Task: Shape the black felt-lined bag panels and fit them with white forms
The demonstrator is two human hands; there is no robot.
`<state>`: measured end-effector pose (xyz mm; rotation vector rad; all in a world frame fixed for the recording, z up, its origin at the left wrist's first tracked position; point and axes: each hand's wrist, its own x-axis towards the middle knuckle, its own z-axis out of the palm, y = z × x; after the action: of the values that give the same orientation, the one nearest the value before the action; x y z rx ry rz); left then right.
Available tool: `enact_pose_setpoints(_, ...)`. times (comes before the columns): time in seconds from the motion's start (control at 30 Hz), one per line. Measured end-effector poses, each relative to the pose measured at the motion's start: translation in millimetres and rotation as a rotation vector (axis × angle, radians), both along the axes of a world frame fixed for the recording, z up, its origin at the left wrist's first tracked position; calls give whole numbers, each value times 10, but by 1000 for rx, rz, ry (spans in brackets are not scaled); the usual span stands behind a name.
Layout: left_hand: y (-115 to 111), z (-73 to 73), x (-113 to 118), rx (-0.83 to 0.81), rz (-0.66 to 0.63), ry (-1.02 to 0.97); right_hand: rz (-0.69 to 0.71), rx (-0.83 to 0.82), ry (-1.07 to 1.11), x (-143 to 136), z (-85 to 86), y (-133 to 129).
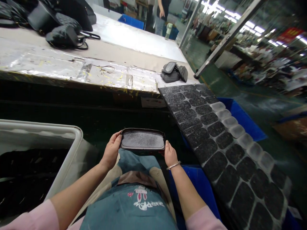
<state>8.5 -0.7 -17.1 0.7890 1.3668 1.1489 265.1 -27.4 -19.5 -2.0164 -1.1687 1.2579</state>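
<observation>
Teal fabric apron (112, 207) is worn at six o'clock; ahead, a shallow, dark-rimmed, grey oblong piece (143, 140) is grasped endwise by both hands (111, 153) (171, 155), seemingly for levelness.

Far-right racks (268, 60) blurred; standing person's (162, 14) head cut off.

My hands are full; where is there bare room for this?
On the long pale worktable, between the black bags and small dark-grey pieces. Crowded: the bags' end, and the black-patched panel, edged with translucent pads.
</observation>
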Motion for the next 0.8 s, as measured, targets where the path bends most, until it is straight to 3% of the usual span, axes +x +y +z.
enact_pose_setpoints(0.13, 17, -49, 23, 29, -1, 36, -45, -23, -209, -57, 178, 43)
enact_pose_setpoints(0.27, 22, -24, 30, 27, 42, 87, -59, -70, -182, -35, 259, 86)
enact_pose_setpoints(0.47, 13, -25, -26, -67, -19, -89, -97, -108, 240, 125, 123, 162)
enact_pose_setpoints(0.63, 30, -98, 15, -46, 69, -128, -141, -73, 513, 10, 75, 248)
enact_pose_setpoints(0.8, 35, -35, 54, 0, 55, -163, -185, -35, 762, -24, 14, 192)
